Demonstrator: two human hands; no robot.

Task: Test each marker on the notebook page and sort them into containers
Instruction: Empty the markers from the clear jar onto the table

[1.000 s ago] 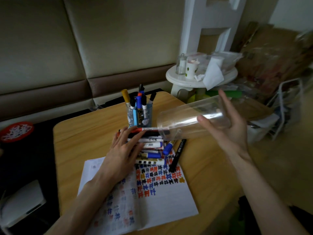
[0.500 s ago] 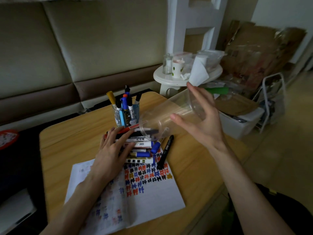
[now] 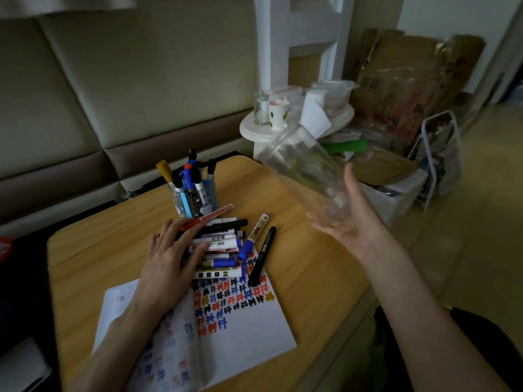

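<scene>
My left hand (image 3: 172, 258) lies flat, fingers spread, on a pile of markers (image 3: 223, 241) at the top of the open notebook (image 3: 254, 335), whose page is covered in coloured test marks. A red pen (image 3: 215, 215) sticks out from under its fingers. A blue-capped marker (image 3: 253, 236) and a black marker (image 3: 261, 257) lie loose just right of the pile. My right hand (image 3: 351, 222) cradles the base of an empty clear plastic cup (image 3: 300, 165), tilted in the air with its mouth up and to the left, above the table's far right corner.
A small clear holder (image 3: 195, 193) full of upright markers stands behind the pile on the wooden table (image 3: 99, 250). Beyond the table's right edge are a round white side table (image 3: 297, 128) with cups and tissue, and a white bin (image 3: 396, 196). A sofa runs along the back.
The clear cup lay on its side with its mouth at the marker pile; my right hand has lifted it away to the right and tipped its mouth upward. My left hand stays on the pile.
</scene>
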